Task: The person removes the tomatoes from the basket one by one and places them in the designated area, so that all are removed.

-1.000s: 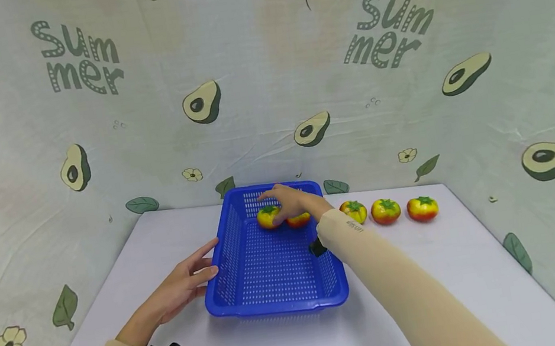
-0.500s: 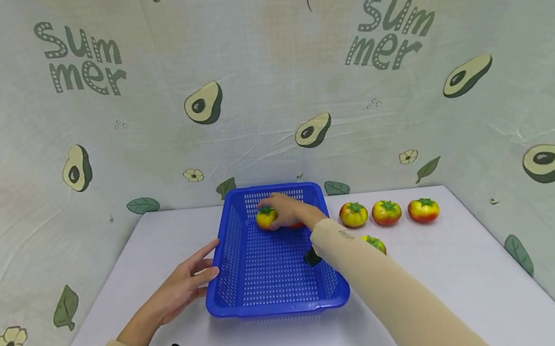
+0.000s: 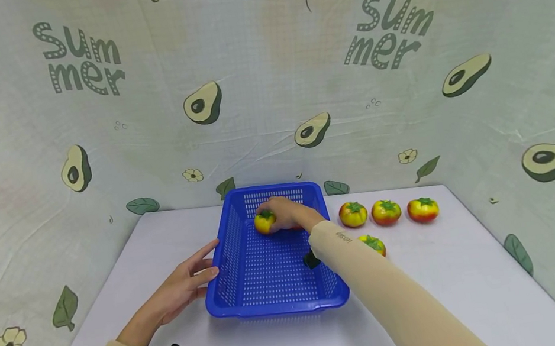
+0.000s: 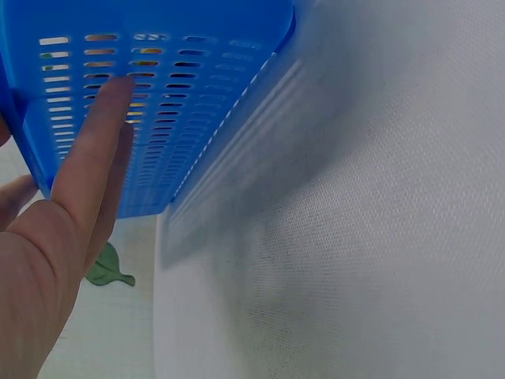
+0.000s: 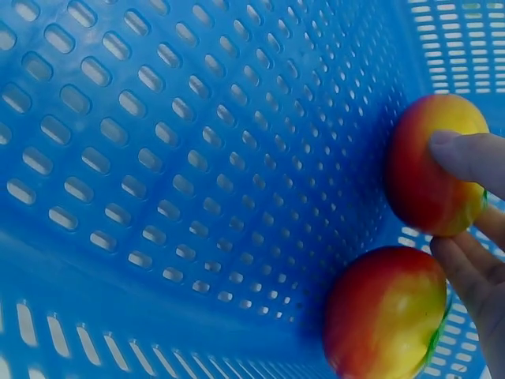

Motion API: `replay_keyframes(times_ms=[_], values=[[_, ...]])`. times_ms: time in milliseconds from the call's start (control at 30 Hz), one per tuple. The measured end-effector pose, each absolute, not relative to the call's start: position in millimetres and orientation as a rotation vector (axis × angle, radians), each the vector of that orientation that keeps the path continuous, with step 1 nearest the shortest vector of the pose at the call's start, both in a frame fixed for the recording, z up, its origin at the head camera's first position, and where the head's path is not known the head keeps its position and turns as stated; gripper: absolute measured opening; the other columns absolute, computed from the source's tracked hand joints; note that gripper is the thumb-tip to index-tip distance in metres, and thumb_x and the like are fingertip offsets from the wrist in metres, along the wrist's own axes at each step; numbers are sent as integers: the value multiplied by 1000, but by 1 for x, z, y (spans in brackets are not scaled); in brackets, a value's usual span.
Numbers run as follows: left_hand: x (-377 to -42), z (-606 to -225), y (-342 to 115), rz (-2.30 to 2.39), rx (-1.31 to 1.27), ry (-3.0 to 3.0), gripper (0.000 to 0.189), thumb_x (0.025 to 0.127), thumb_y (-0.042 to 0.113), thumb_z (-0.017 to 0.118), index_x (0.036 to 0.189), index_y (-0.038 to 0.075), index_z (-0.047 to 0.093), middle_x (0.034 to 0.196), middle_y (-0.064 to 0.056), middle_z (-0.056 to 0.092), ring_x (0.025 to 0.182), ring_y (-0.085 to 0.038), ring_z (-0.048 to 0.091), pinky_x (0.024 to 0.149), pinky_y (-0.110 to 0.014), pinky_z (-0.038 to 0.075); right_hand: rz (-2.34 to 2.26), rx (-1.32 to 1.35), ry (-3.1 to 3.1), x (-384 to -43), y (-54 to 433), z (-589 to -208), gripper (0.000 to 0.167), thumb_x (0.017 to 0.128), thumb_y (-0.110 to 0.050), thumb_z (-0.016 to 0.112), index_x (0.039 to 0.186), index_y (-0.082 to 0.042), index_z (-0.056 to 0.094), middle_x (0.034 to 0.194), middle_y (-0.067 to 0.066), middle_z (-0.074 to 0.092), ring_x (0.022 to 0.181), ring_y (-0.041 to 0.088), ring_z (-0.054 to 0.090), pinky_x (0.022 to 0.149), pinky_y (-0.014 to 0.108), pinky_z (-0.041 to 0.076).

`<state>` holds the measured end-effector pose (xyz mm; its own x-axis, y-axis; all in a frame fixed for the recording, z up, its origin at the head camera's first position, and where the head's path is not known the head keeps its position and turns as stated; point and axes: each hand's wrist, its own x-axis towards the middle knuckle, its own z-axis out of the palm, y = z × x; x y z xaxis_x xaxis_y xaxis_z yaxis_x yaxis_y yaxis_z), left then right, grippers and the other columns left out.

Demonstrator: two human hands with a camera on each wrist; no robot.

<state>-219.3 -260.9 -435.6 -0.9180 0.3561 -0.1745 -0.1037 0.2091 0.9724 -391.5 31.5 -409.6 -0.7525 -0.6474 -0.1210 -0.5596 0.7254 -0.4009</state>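
Note:
My right hand [image 3: 286, 212] reaches into the blue plastic basket [image 3: 278, 308] and holds a red-and-yellow tomato [image 3: 263, 224] with a green top near the far left corner. In the right wrist view, the thumb presses one side of this tomato [image 5: 422, 170] and fingers lie at the other. A second tomato [image 5: 383, 312] sits beside it on the basket floor, mostly covered by my hand in the head view. My left hand [image 3: 178, 286] touches the basket's left side, its fingers [image 4: 91, 150] extended along the perforated outer wall.
To the basket's right, on the white table [image 3: 464, 270], a row of three tomatoes [image 3: 386, 213] stands at the back. Nearer, another tomato [image 3: 374, 244] is partly hidden by my right sleeve [image 3: 398, 292]. A patterned cloth [image 3: 246, 34] hangs behind the table.
My right hand has sunk lower in the basket, and the tomato under it has shifted slightly left. The sleeve moved left, uncovering a tomato on the table. My left hand has stayed put.

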Motion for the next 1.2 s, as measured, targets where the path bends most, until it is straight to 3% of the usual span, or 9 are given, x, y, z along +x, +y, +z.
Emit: replay_keyframes(times_ms=[600,833,1033,1200], values=[[-220,-434,-261,1743,235,2137,77,109,30,63,172,26,19,157,-28,38,124,-33,63,104,-47,58,-442,-1204,2679,-387,69,-348,53,96,-15,79,146,-10,64,149,11,62,141,33,52,123,51,37],[-220,-434,-260,1727,213,2160,78,108,32,64,172,27,19,159,-28,38,128,-33,61,105,-48,57,-507,-1276,2669,-379,105,-325,50,95,-15,81,142,-5,65,144,13,65,135,31,58,119,48,44],[-220,-433,-259,1710,203,2169,79,108,33,64,172,27,19,158,-27,38,129,-33,60,105,-46,57,-479,-1259,2721,-361,138,-308,51,96,-15,80,144,-7,64,151,17,59,140,37,53,117,54,45],[-220,-434,-259,1715,203,2167,79,108,32,64,172,27,19,159,-27,37,129,-33,60,105,-47,57,-462,-1218,2756,-346,166,-304,51,95,-14,81,143,-9,66,143,16,61,127,35,58,104,50,56]])
